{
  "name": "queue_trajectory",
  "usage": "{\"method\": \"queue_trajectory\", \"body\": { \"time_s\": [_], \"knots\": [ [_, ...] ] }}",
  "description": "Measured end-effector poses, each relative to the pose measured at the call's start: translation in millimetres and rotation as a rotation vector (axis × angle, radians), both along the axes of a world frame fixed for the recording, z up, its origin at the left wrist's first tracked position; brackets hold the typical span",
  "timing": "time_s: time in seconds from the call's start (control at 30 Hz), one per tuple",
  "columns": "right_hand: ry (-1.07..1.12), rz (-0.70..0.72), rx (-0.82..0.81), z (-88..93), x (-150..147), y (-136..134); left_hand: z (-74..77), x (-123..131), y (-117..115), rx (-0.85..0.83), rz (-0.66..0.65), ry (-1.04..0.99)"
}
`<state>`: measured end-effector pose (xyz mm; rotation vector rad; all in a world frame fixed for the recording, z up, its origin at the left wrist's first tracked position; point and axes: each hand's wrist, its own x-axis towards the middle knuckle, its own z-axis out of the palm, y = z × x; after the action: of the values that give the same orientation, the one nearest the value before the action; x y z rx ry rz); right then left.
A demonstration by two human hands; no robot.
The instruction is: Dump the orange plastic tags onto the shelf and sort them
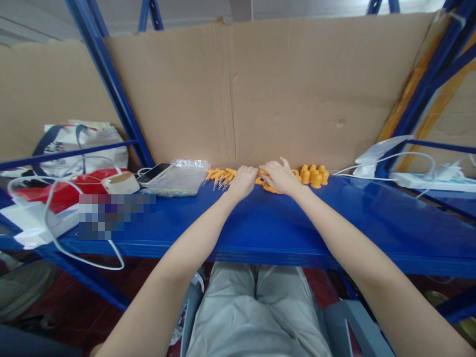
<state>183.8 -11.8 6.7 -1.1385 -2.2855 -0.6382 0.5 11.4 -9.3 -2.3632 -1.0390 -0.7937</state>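
Note:
At the back of the blue shelf, my left hand has its fingers closed and pointing down; what it grips is hidden behind them. Close on its right, my right hand bends its fingers over loose orange plastic pieces, with one piece showing at its fingertips. Left of my left hand lies a row of orange keychain pieces, their small metal chains hanging toward me. Several orange knobbed, bottle-shaped pieces stand upright in a group to the right of my right hand.
A clear plastic bag and a phone lie left of the keychains. Farther left are a white charger, cables, a red bag and a tote bag. Cardboard walls the back; a power strip sits right.

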Motion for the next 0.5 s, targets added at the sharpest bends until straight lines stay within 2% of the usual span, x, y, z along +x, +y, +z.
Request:
{"method": "queue_trajectory", "body": {
  "time_s": [0.13, 0.33, 0.5],
  "knots": [
    [-0.079, -0.089, -0.034, -3.1, 1, 4, 1.1, 0, 0, 0.075, -0.03, 0.019],
    [-0.125, -0.109, -0.009, 1.3, 1, 2, 5.6, 5, -5, 0.002, -0.011, 0.041],
    [-0.115, -0.134, -0.06, 4.3, -3, -5, 6.5, 4, -6, -0.006, -0.022, 0.026]
  ]
}}
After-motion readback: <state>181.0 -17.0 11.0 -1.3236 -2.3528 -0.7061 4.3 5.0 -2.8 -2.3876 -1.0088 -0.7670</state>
